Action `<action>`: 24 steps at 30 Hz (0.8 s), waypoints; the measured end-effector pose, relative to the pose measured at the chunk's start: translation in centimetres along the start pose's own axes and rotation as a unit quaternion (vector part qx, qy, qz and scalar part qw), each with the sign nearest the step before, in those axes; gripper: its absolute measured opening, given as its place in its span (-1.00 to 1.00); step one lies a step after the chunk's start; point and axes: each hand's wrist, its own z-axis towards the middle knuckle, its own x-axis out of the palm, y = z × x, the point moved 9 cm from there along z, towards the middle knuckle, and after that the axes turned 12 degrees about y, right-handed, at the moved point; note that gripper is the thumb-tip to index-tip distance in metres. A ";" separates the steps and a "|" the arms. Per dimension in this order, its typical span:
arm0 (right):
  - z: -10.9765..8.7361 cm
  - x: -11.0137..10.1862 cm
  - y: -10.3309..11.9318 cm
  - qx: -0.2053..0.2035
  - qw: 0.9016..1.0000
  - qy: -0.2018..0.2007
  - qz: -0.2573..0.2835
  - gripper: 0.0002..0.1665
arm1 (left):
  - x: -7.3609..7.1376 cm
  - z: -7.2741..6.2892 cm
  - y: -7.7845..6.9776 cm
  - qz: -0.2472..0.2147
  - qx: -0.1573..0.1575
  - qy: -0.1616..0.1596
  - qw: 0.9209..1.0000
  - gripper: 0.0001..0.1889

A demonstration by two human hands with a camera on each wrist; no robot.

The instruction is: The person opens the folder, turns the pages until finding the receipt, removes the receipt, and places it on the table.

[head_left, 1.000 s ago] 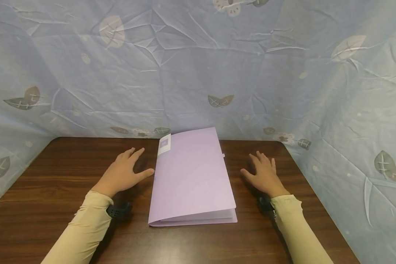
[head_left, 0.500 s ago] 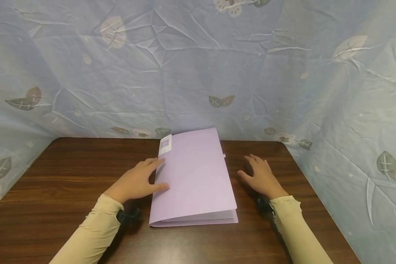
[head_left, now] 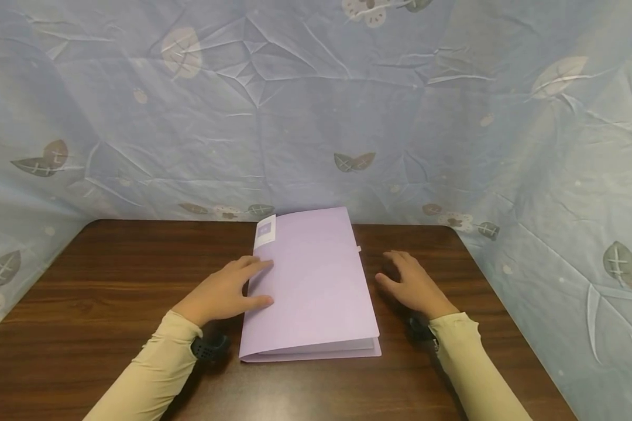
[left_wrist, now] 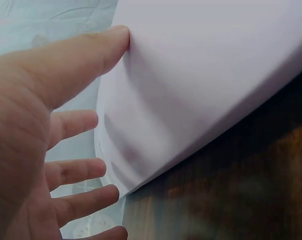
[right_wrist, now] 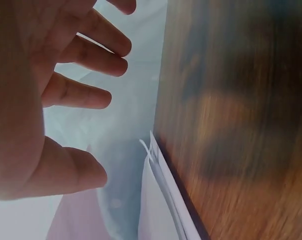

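A pale purple folder (head_left: 311, 280) lies on the table with its spine to the left and a white label (head_left: 265, 231) near the spine's top. Its cover lifts slightly at the front right corner, where white pages show. My left hand (head_left: 222, 293) reaches over the spine edge, thumb and fingers spread. In the left wrist view the thumb (left_wrist: 91, 52) is right at the cover, and finger shadows fall on the spine side. To the right of the folder, my right hand (head_left: 415, 285) hovers above the table with relaxed fingers, holding nothing; the folder's page edges (right_wrist: 166, 185) show below it.
The dark brown wooden table (head_left: 110, 280) extends on both sides of the folder. A light blue cloth with leaf prints (head_left: 305, 105) hangs behind the table and along its sides. Dark wrist straps (head_left: 210, 348) sit at both sleeve cuffs.
My left hand has moved right, from beside the folder to over its spine edge. The right hand has shifted slightly left towards the folder. The folder has stayed in place.
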 end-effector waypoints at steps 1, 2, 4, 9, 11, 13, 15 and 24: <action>0.0 0.0 0.2 -0.004 1.000 0.000 0.000 -0.19 | 0.1 0.0 -0.1 0.000 0.000 0.002 1.000 -0.13; 0.0 0.0 0.3 -0.007 1.000 0.000 0.000 -0.19 | 0.1 0.1 -0.2 0.000 0.002 0.003 1.000 -0.14; 0.1 0.1 0.6 -0.010 1.000 0.002 -0.003 -0.20 | 0.2 0.1 -0.3 0.002 0.006 0.004 1.000 -0.16; 0.0 0.6 0.9 -0.015 1.000 0.015 0.000 -0.22 | 0.5 0.2 -0.6 0.007 0.006 0.008 1.000 -0.20; 0.0 0.8 1.2 -0.024 1.000 0.019 0.004 -0.23 | 0.5 0.3 -0.7 0.009 0.004 0.010 1.000 -0.21; 0.0 1.1 1.7 -0.039 0.999 0.026 0.015 -0.25 | 0.6 0.3 -0.8 0.011 0.001 0.011 1.000 -0.21; 0.1 1.4 2.2 -0.052 0.998 0.034 0.022 -0.27 | 0.6 0.3 -0.8 0.015 -0.002 0.010 1.000 -0.22; 0.1 3.8 3.7 -0.068 0.990 0.122 0.030 -0.28 | 1.1 0.7 -1.1 0.032 -0.005 0.001 0.999 -0.24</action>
